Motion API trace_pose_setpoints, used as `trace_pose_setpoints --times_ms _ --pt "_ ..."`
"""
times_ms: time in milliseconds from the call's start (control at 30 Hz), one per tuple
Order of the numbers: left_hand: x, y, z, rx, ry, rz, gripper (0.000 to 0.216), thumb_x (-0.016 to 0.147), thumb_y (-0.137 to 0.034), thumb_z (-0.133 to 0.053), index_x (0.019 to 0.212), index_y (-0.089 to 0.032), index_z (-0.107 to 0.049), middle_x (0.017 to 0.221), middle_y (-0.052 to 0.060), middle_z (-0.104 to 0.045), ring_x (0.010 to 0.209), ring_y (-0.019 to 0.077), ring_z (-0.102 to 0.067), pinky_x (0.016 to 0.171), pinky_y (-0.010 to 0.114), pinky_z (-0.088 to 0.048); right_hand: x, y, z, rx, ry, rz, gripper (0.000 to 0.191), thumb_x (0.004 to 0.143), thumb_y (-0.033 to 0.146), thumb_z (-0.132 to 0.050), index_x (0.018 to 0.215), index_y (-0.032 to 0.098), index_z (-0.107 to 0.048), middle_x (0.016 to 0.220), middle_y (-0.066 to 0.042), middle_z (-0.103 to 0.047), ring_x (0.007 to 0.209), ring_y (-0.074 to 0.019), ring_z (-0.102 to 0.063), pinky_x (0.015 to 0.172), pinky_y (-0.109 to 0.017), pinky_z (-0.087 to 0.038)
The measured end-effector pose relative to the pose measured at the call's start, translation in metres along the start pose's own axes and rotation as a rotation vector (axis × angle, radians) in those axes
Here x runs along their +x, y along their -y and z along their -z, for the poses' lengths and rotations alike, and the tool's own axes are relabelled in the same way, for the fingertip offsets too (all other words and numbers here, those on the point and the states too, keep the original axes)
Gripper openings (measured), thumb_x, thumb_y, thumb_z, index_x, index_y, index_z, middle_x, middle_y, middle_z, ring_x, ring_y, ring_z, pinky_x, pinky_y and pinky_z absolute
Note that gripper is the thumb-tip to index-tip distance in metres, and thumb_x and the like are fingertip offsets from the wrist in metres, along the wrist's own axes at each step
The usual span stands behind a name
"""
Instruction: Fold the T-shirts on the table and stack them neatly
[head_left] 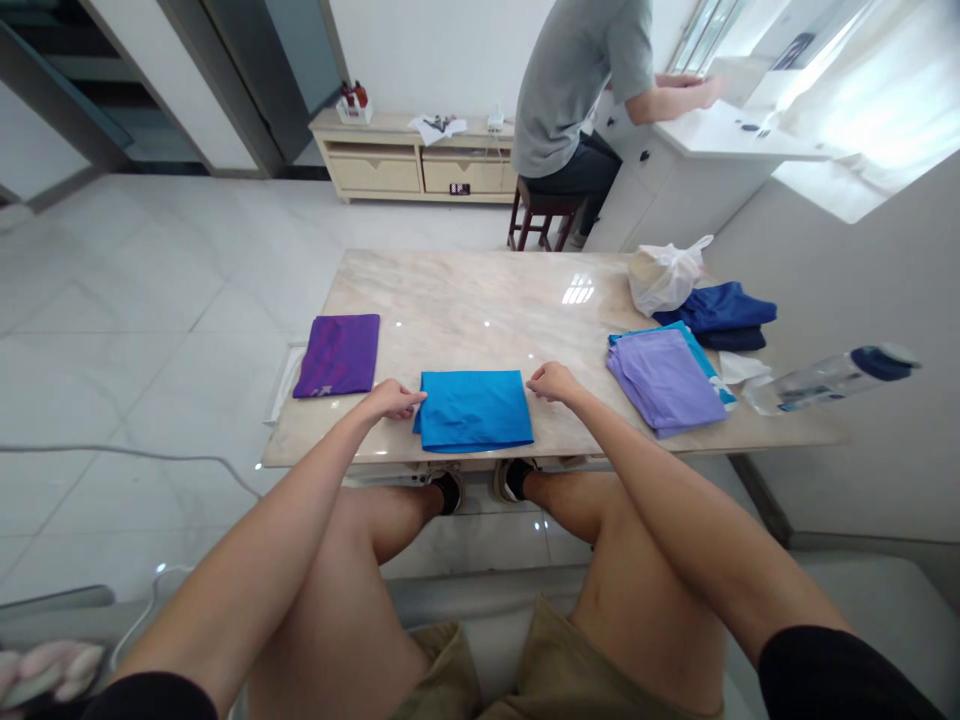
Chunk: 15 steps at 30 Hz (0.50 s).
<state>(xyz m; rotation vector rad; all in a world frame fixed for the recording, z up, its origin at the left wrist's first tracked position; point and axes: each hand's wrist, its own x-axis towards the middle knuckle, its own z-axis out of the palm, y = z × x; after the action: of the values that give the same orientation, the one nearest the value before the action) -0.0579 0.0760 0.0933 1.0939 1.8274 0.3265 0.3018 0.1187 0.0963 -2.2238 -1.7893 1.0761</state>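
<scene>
A folded bright blue cloth [474, 409] lies on the marble table [465, 300] near its front edge. My left hand [393, 400] pinches the cloth's left edge, fingers closed on it. My right hand [552, 381] grips its upper right corner, fingers curled. A folded purple garment [339, 354] lies to the left. A lilac garment [664, 380] sits on a turquoise one at the right.
At the right are a dark blue folded pile [724, 314], a white plastic bag [664, 275] and a clear bottle [832, 378] lying on its side. Another person [581, 100] sits on a stool at a white counter behind the table. My knees are below the table.
</scene>
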Motion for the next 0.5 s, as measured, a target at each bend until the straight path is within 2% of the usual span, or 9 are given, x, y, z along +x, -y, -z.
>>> trace_pose_setpoints --times_ms 67,133,200,233,300,367,400,433,500 --pt "0.0 -0.001 -0.003 0.066 0.098 0.024 0.052 0.062 -0.059 -0.102 0.065 -0.017 -0.072 0.068 0.012 -0.077 0.074 0.0285 -0.077 0.069 0.033 -0.059 -0.002 0.0 -0.001 0.024 0.095 -0.032 0.018 0.093 0.027 -0.085 0.083 0.013 -0.079 0.085 -0.013 -0.084 0.079 -0.024 -0.082 0.068 -0.028 -0.065" --pt "-0.001 -0.004 -0.008 0.176 0.179 0.008 0.052 0.063 -0.06 -0.101 0.068 -0.017 -0.074 0.071 0.012 -0.078 0.077 0.029 -0.078 0.07 0.033 -0.06 -0.006 0.002 -0.004 0.061 0.18 -0.07 0.025 0.096 0.034 -0.086 0.085 0.013 -0.078 0.087 -0.013 -0.084 0.077 -0.0224 -0.081 0.065 -0.027 -0.065" --pt "-0.001 -0.008 -0.012 0.33 0.142 -0.076 0.043 0.065 -0.051 -0.101 0.07 -0.018 -0.074 0.071 0.009 -0.078 0.079 0.0301 -0.078 0.073 0.034 -0.059 -0.014 0.007 -0.007 0.054 0.262 -0.097 0.028 0.094 0.036 -0.089 0.087 0.012 -0.076 0.087 -0.014 -0.084 0.077 -0.0225 -0.082 0.065 -0.027 -0.064" --pt "-0.001 -0.01 -0.013 0.4 0.081 -0.125 0.035 0.068 -0.044 -0.099 0.073 -0.019 -0.075 0.074 0.008 -0.079 0.083 0.0311 -0.078 0.076 0.034 -0.059 -0.018 0.01 -0.008 0.033 0.331 -0.102 0.029 0.093 0.035 -0.091 0.087 0.012 -0.076 0.085 -0.013 -0.084 0.077 -0.0225 -0.082 0.066 -0.027 -0.064" --pt "0.0 -0.014 -0.013 0.463 -0.106 -0.211 0.02 0.08 -0.033 -0.089 0.091 -0.02 -0.078 0.095 0.01 -0.083 0.103 0.0335 -0.078 0.088 0.036 -0.058 -0.027 0.015 -0.01 -0.011 0.573 -0.111 0.027 0.09 0.032 -0.095 0.088 0.012 -0.076 0.086 -0.012 -0.084 0.079 -0.0217 -0.083 0.069 -0.025 -0.064" --pt "0.0 -0.018 -0.009 0.445 -0.314 -0.292 0.022 0.092 -0.025 -0.075 0.114 -0.022 -0.076 0.12 0.013 -0.082 0.123 0.0336 -0.073 0.098 0.037 -0.054 -0.033 0.019 -0.01 -0.042 0.816 -0.126 0.027 0.09 0.034 -0.094 0.089 0.012 -0.078 0.088 -0.012 -0.085 0.08 -0.0206 -0.083 0.072 -0.025 -0.064" --pt "0.0 -0.019 -0.006 0.44 -0.4 -0.33 0.024 0.096 -0.024 -0.07 0.12 -0.022 -0.074 0.125 0.015 -0.08 0.126 0.0332 -0.071 0.098 0.037 -0.053 -0.035 0.021 -0.008 -0.061 0.855 -0.129 0.027 0.092 0.035 -0.092 0.088 0.012 -0.078 0.088 -0.012 -0.085 0.078 -0.0205 -0.083 0.072 -0.026 -0.064" --pt "-0.001 -0.02 -0.003 0.443 -0.457 -0.354 0.023 0.097 -0.026 -0.07 0.12 -0.023 -0.073 0.124 0.016 -0.08 0.124 0.0334 -0.072 0.097 0.037 -0.053 -0.035 0.023 -0.007 -0.088 0.817 -0.115 0.028 0.095 0.037 -0.089 0.085 0.013 -0.078 0.086 -0.012 -0.085 0.077 -0.0209 -0.083 0.072 -0.027 -0.063" --pt "-0.004 -0.02 0.001 0.48 -0.455 -0.344 0.018 0.096 -0.037 -0.076 0.106 -0.023 -0.073 0.109 0.016 -0.081 0.113 0.0357 -0.075 0.09 0.037 -0.054 -0.032 0.028 -0.004 -0.17 0.58 -0.026 0.034 0.101 0.036 -0.08 0.076 0.014 -0.075 0.08 -0.013 -0.083 0.077 -0.0227 -0.082 0.073 -0.029 -0.063"
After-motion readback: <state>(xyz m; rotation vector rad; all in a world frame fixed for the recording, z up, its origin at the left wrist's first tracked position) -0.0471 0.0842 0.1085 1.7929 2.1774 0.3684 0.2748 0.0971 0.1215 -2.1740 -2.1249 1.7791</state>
